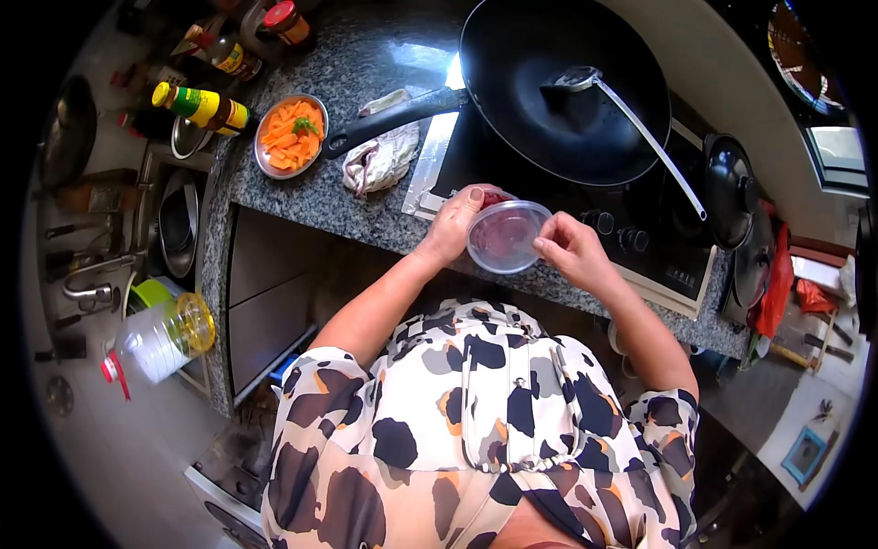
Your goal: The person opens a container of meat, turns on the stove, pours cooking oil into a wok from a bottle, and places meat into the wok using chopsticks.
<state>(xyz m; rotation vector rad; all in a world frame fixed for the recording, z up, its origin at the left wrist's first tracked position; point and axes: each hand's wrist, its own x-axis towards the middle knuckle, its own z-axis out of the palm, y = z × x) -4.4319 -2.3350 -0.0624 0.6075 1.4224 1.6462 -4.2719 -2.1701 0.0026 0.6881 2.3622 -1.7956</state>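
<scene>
In front of my body, at the counter's edge, my left hand (455,222) is closed around a round clear plastic container (506,240). Something dark red (495,198) shows by my left fingertips, at the container's far side; whether it lies inside or behind cannot be made out. My right hand (572,249) pinches the container's right rim between thumb and fingers. Just beyond my hands, a black wok (558,137) sits on the stove (466,174), its handle (393,121) pointing left. A metal ladle (640,123) rests in the wok, its handle over the right rim.
A bowl of cut carrots (291,137) and a crumpled cloth (380,160) lie on the granite counter (366,69). Bottles, such as the yellow-capped bottle (203,108), stand at the left, above a large oil bottle (165,339). A black lid (729,192) leans at the right.
</scene>
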